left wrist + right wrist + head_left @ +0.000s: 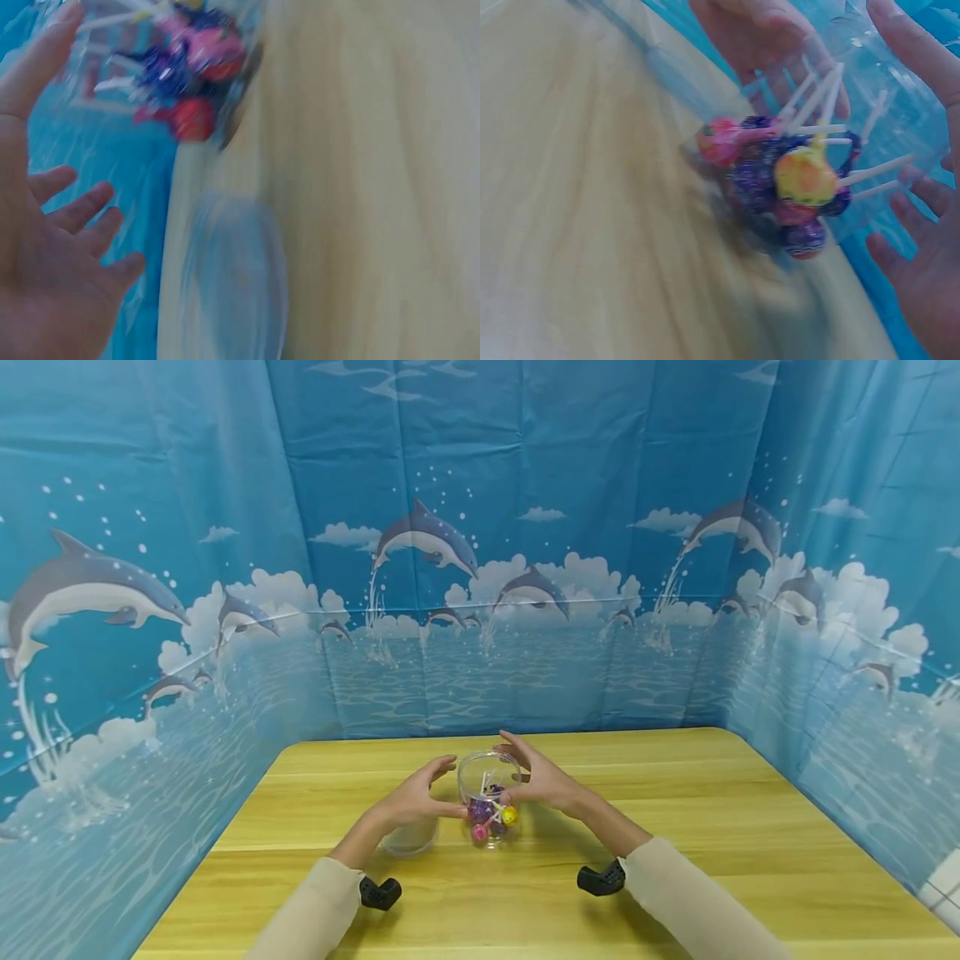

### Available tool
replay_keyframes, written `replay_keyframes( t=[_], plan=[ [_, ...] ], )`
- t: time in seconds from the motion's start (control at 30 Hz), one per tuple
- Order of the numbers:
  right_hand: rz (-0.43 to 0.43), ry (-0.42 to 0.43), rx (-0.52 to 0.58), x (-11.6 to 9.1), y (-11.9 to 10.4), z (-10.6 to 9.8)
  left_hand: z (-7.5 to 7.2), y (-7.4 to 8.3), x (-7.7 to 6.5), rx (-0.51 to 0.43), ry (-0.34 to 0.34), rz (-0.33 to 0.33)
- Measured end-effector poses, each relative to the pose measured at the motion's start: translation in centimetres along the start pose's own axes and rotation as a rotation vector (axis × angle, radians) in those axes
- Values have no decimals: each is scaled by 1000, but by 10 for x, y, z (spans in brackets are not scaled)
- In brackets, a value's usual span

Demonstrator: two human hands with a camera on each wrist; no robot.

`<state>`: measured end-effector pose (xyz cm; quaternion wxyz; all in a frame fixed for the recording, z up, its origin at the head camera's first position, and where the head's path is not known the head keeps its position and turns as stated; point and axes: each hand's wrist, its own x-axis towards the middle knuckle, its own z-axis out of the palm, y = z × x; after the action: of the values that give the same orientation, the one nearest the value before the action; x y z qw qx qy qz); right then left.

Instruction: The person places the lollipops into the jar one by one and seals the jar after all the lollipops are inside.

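Note:
A clear plastic jar (468,774) of lollipops (806,176) stands on the table in the head view, their balls in yellow, pink and purple wrappers at the bottom and white sticks upward. My left hand (417,795) is left of it, thumb tip near the jar wall, fingers spread and holding nothing. On the other side my right hand (549,783) is close around the jar's upper part; its thumb overlaps the front wall and its fingers are loosely bent. Below the left hand lies a round clear lid (236,281), partly hidden by that hand in the head view.
The yellow wood-grain table (712,827) reaches back to a blue dolphin-print curtain (570,685), which also hangs along the left and right sides. Black wrist mounts (380,893) sit below both forearms.

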<state>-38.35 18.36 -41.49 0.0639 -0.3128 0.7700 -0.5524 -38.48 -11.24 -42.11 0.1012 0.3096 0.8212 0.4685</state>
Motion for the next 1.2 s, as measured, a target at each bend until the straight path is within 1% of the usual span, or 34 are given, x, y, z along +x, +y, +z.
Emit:
replay_keyframes(
  t=[0.07,0.17,0.3,0.4,0.47,0.67,0.87,0.93,1.0,1.1,1.2],
  plan=[
    [4,5,26,-1,4,3,-9,-3,-5,49,4,-17],
    [-9,7,54,-1,8,7,-23,-11,-15,90,-5,-45],
    [-51,4,107,-1,14,11,-36,-23,-30,105,-16,-72],
    [-76,0,126,-1,18,14,-41,-32,-40,108,-20,-77],
    [-79,4,131,-2,20,16,-43,-37,-45,110,-23,-83],
    [-63,43,53,-5,23,18,-46,-48,-54,120,-40,-64],
    [-42,41,31,-4,25,18,-44,-57,-62,198,-100,-48],
    [-31,43,29,-4,25,19,-43,-58,-63,227,-92,-40],
    [-16,46,29,-5,26,19,-41,-58,-63,248,-71,-37],
    [4,48,44,-5,26,20,-40,-57,-63,261,-42,-45],
    [15,36,55,-4,26,21,-39,-55,-63,255,-32,-66]
  ],
)
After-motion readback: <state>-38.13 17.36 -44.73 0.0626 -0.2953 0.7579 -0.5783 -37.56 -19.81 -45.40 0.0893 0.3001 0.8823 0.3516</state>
